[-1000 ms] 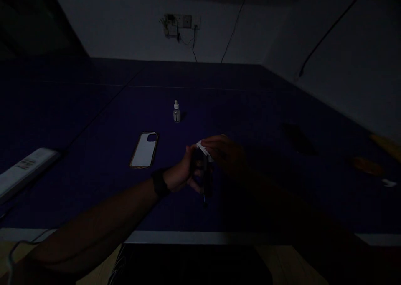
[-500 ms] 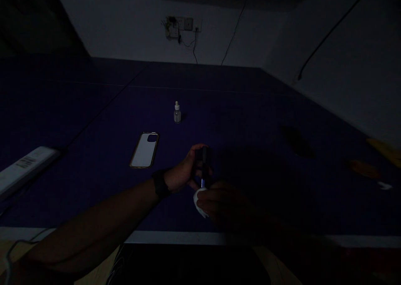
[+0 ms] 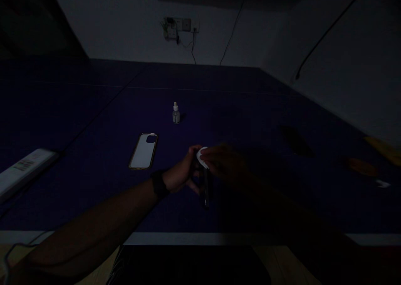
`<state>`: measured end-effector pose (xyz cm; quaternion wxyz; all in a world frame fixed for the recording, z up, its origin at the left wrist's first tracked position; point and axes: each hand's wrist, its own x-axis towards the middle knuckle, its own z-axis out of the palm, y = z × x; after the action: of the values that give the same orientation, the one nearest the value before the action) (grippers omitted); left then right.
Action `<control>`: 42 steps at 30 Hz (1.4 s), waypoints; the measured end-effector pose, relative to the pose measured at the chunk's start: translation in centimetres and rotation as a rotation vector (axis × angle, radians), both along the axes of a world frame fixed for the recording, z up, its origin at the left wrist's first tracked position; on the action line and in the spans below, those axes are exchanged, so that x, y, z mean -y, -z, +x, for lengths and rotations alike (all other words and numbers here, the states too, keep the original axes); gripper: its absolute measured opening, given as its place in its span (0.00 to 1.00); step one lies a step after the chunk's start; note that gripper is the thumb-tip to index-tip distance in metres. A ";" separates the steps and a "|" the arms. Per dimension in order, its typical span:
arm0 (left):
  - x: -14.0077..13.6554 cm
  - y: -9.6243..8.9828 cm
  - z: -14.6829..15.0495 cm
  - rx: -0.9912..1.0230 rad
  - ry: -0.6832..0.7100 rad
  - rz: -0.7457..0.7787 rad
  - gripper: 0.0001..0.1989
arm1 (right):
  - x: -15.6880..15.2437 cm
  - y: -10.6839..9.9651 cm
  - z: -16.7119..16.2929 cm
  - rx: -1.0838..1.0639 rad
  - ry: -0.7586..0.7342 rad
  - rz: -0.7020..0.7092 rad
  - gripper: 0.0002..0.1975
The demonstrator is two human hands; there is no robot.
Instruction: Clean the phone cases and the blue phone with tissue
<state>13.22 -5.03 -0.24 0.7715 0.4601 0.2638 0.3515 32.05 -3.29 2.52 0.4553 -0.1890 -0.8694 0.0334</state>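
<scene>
At a deep blue-violet tabletop (image 3: 175,216) in a dimly lit room, a person works with two bare hands on a slim, dark, flat object (image 3: 206,190) that stands on edge, its narrow side turned up and a bright glint at its near end. The left hand (image 3: 188,173), a black band (image 3: 159,185) around its wrist, grasps the object from the left, thumb toward the far end and other fingers spread lower down. The right hand (image 3: 224,160), deep in shadow, pinches a soft white rounded pad (image 3: 203,156) and holds it against the object's far end; how firmly it presses, one cannot tell. To the left of the hands lies a phone case with a pale back, a gold-toned rim and a camera cutout (image 3: 143,152). Beyond it, to its right, a small clear glass bottle with a white dropper cap (image 3: 176,114) stands upright. A long white plastic power strip (image 3: 28,168) rests at the left edge of the view. Far to the right, in the gloom, are a dark flat rectangular item (image 3: 296,141), an orange-brown oval item (image 3: 362,167), a small white scrap (image 3: 382,183) and a yellow item (image 3: 384,149) near the wall. On the pale back wall (image 3: 119,30), cords hang by a group of sockets (image 3: 179,25).
</scene>
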 end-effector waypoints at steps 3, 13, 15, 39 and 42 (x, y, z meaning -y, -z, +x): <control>-0.1 0.2 0.0 0.053 -0.014 -0.059 0.36 | 3.0 0.9 0.3 0.031 -0.081 -0.015 0.10; 0.2 0.0 0.1 -0.011 0.013 0.035 0.44 | 0.5 -0.1 0.5 0.024 0.048 -0.007 0.08; 0.2 -0.1 0.0 -0.031 0.024 0.051 0.45 | -0.9 -0.6 0.3 0.020 0.085 -0.030 0.07; 0.2 -0.4 0.0 -0.041 0.054 0.049 0.46 | -0.3 -0.3 0.2 -0.059 0.116 -0.147 0.08; 0.2 -0.2 0.0 -0.049 0.067 0.057 0.47 | 0.9 0.3 0.4 -0.097 0.162 -0.153 0.08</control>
<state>13.23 -5.22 0.00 0.7627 0.4990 0.2571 0.3213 32.50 -4.23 2.25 0.4825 -0.2912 -0.8230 0.0719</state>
